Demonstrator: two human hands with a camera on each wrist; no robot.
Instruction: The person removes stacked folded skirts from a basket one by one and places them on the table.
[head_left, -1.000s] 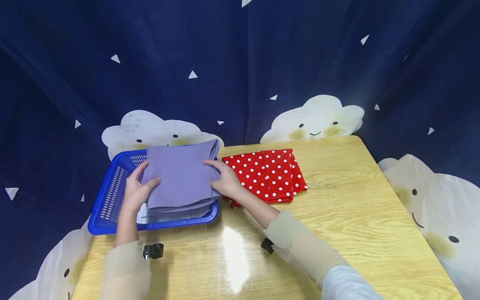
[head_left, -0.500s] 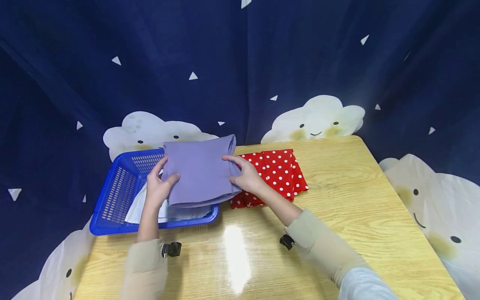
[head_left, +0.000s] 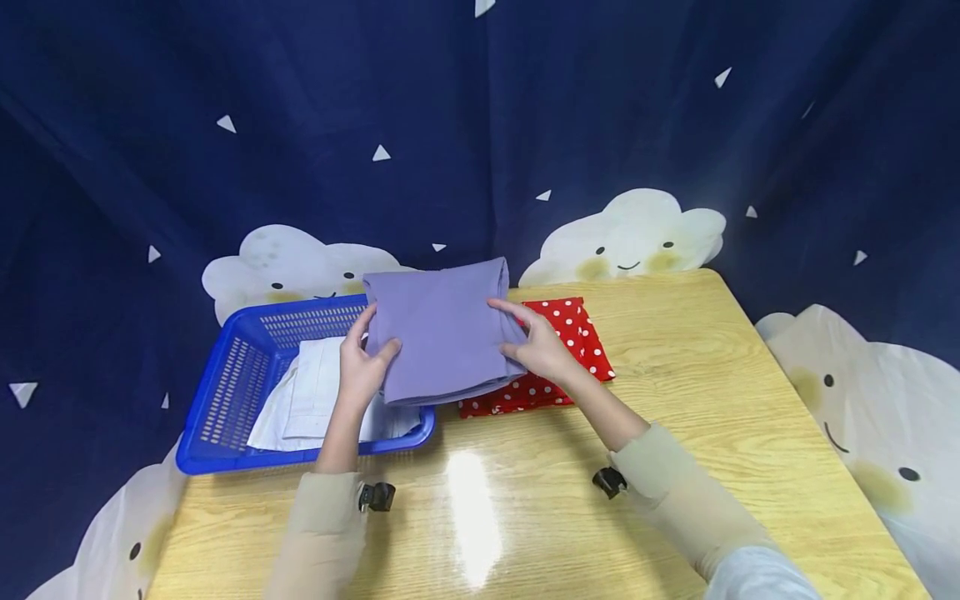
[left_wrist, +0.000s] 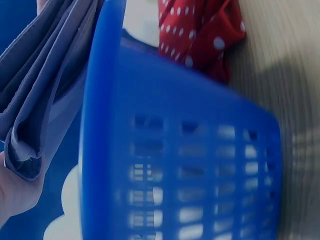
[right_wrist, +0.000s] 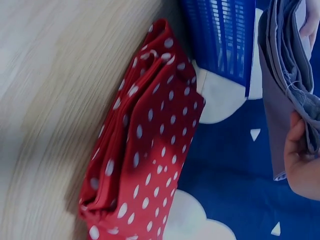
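A folded purple cloth is held up between both hands, above the basket's right end and the red cloth. My left hand grips its left edge, thumb on top. My right hand pinches the right edge the same way. In the right wrist view the layers of the purple cloth hang loosely, with the right hand at one side. Below lies a folded red cloth with white dots, partly hidden by the purple one. The blue basket holds folded white cloth.
The wooden table bears the basket at its left and the red cloth right beside it. A dark blue curtain with clouds and triangles hangs behind the table's back edge.
Both hands have carried the purple cloth to the right and slightly up, from over the basket towards the red cloth. More of the white cloth in the basket now shows.
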